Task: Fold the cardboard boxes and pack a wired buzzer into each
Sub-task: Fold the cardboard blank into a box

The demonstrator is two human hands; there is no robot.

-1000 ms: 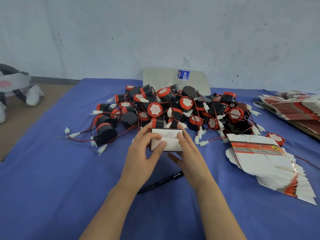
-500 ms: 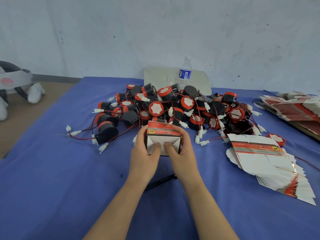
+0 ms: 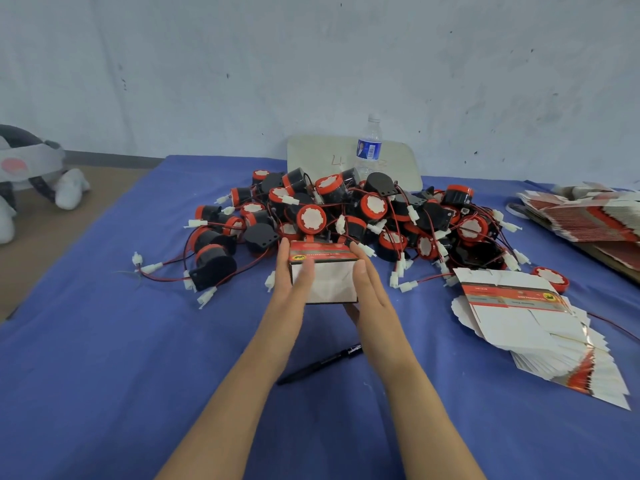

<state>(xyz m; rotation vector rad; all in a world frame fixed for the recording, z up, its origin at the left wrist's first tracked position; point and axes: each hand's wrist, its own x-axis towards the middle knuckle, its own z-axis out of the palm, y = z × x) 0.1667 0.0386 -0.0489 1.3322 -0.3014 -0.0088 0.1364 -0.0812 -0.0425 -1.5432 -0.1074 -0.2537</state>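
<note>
From the head camera, a small cardboard box (image 3: 327,282) sits up off the table (image 3: 104,375), just in front of the pile of buzzers (image 3: 346,216). The box is square-edged, with a red strip on top and a plain white face with fold lines toward the camera. The left hand (image 3: 291,292) lies flat on its left side and the right hand (image 3: 372,299) lies flat on its right side. The fingers of both hands are straight and pressed together, squeezing the box between them. The left thumb looks blurry and lies across the white face.

The buzzers are round, black and red, with white paper faces, thin red and black wires and little white plugs. They are heaped in the middle of the table, on soft blue cloth.

To the right is a fanned stack of flat boxes (image 3: 536,323), thin and shiny at the edges. Another stack (image 3: 588,216) lies at the far right edge. A black pen (image 3: 322,363) lies between the arms. A clear water bottle (image 3: 369,150) stands at the far edge, in front of a pale board (image 3: 311,157) with round corners.

The near left part of the cloth is bare. A soft toy (image 3: 31,168) is on the floor to the left.
</note>
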